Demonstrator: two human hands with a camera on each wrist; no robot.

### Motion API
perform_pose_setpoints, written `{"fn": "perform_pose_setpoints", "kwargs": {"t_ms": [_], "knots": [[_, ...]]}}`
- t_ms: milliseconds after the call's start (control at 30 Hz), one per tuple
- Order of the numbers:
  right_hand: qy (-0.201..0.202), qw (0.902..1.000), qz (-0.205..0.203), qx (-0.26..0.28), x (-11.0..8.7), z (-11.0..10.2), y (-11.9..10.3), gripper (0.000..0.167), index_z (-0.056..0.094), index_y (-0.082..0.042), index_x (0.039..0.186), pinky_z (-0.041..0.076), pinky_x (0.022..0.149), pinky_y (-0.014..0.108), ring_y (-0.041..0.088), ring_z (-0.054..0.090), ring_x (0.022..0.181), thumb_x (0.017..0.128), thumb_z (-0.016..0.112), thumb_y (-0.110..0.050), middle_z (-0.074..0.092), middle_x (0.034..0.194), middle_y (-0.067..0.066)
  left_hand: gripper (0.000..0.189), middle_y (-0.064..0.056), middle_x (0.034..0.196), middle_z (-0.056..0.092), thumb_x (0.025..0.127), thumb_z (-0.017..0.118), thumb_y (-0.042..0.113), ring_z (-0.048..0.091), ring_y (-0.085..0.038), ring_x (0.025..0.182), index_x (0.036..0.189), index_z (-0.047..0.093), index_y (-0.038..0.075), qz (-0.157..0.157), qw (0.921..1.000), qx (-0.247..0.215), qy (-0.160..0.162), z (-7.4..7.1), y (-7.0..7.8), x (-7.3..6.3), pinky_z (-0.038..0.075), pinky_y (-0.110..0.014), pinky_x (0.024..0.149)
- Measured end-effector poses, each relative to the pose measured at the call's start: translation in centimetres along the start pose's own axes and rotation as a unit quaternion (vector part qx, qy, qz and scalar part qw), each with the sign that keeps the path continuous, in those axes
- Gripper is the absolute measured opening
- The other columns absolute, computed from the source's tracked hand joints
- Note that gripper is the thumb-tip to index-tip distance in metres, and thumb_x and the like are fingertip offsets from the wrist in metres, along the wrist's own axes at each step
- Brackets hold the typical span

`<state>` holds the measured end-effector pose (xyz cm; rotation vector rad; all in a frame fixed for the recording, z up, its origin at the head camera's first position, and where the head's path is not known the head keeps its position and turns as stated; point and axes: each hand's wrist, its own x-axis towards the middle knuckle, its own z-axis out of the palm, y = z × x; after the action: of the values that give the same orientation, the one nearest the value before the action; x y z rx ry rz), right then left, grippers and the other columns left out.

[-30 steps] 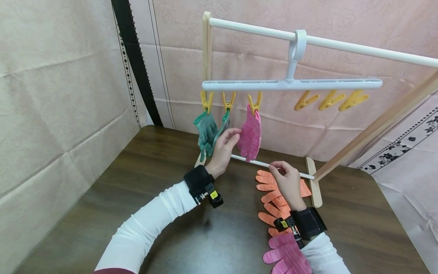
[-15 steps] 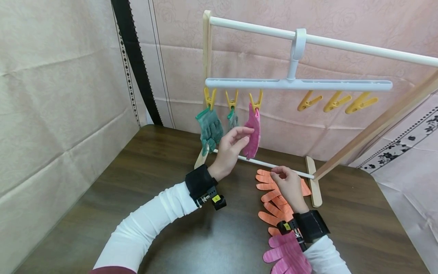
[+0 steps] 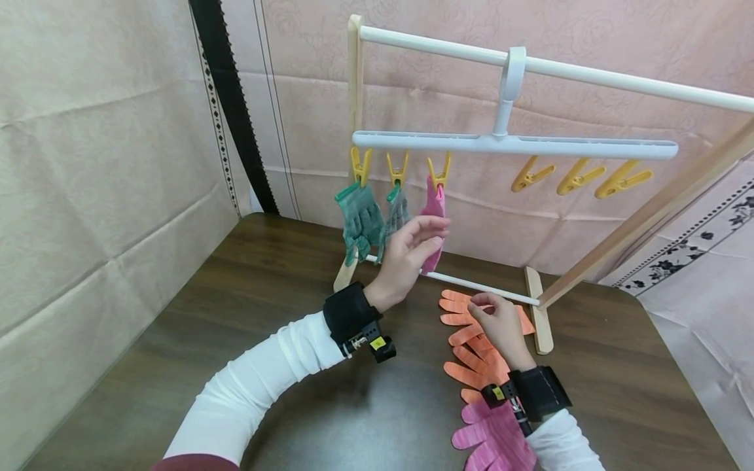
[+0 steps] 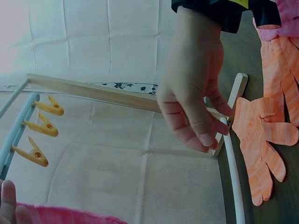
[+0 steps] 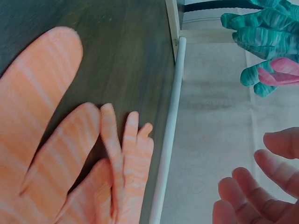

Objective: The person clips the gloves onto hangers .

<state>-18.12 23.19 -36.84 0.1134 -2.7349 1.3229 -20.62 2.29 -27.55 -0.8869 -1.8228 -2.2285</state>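
A pink glove [image 3: 436, 204] hangs from a yellow clip under the light blue hanger [image 3: 424, 141]. My left hand [image 3: 406, 258] is up beside it, fingers extended across its front; whether they touch it I cannot tell. At the lower left of the left wrist view, fingertips [image 4: 8, 205] overlap the pink cloth. Left of it hang two green gloves [image 3: 360, 219], each on its own clip. Over the flat orange gloves [image 3: 465, 360], my right hand [image 3: 501, 327] hovers with loosely bent fingers and nothing between them. Another pink glove [image 3: 495, 438] lies at the front, partly hidden by the right wrist.
The hanger hooks over a white rod [image 3: 589, 73] on a wooden stand, whose right post [image 3: 648, 209] slants toward me. Three unused yellow clips [image 3: 577, 176] hang on the hanger's right half. A lower white rod [image 3: 471, 284] crosses just behind the gloves on the brown table [image 3: 283, 405].
My left hand has moved right, from the second green glove to the pink one. The hanger has swung slightly rightward with its gloves. My right hand has lowered slightly and stays near the orange gloves.
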Motion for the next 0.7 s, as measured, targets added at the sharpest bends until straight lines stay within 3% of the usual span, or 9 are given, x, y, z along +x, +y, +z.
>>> {"fn": "perform_pose_setpoints", "kwargs": {"t_ms": [100, 300, 533, 700], "knots": [[-0.013, 0.9998, 0.016, 0.002, -0.2, -0.2, 0.5, 0.023, 0.057, 0.0, 0.105, 0.041, 0.059, 0.022, 0.019, 0.051, 0.075, 0.088, 0.052, -0.016, 0.06, 0.097, 0.018, 0.027, -0.023, 0.117, 0.05, 0.089, 0.042, 0.001, 0.049, -0.03, 0.109, 0.114, 0.045, -0.007, 0.005, 1.0, 0.0, -0.006, 0.1, 0.1, 0.0, 0.042, -0.025, 0.091], [-0.027, 0.9974, 0.044, -0.05, -0.5, -0.8, 1.1, 0.027, 0.056, 0.003, 0.106, 0.045, 0.059, 0.024, 0.024, 0.055, 0.078, 0.087, 0.054, -0.016, 0.059, 0.1, 0.02, 0.027, -0.022, 0.118, 0.05, 0.088, 0.042, 0.001, 0.05, -0.03, 0.109, 0.113, 0.045, -0.008, 0.014, 0.9998, -0.001, -0.01, 0.3, 0.0, 0.2, 0.042, -0.023, 0.09], [-0.053, 0.9928, 0.048, -0.096, -1.0, -1.7, 2.1, 0.033, 0.053, 0.004, 0.11, 0.046, 0.065, 0.029, 0.029, 0.056, 0.086, 0.085, 0.057, -0.017, 0.054, 0.108, 0.023, 0.027, -0.022, 0.119, 0.05, 0.087, 0.042, 0.0, 0.051, -0.031, 0.108, 0.112, 0.045, -0.008, 0.016, 0.9998, -0.003, -0.009, 0.5, -0.1, 0.4, 0.042, -0.023, 0.09], [-0.055, 0.9922, 0.058, -0.095, -1.6, -2.1, 2.8, 0.037, 0.051, 0.003, 0.112, 0.046, 0.064, 0.028, 0.026, 0.054, 0.085, 0.084, 0.058, -0.02, 0.053, 0.11, 0.023, 0.027, -0.021, 0.12, 0.05, 0.087, 0.042, 0.0, 0.051, -0.031, 0.109, 0.113, 0.045, -0.008, 0.008, 0.9999, -0.008, -0.011, 0.6, -0.2, 0.4, 0.042, -0.024, 0.091]]}}
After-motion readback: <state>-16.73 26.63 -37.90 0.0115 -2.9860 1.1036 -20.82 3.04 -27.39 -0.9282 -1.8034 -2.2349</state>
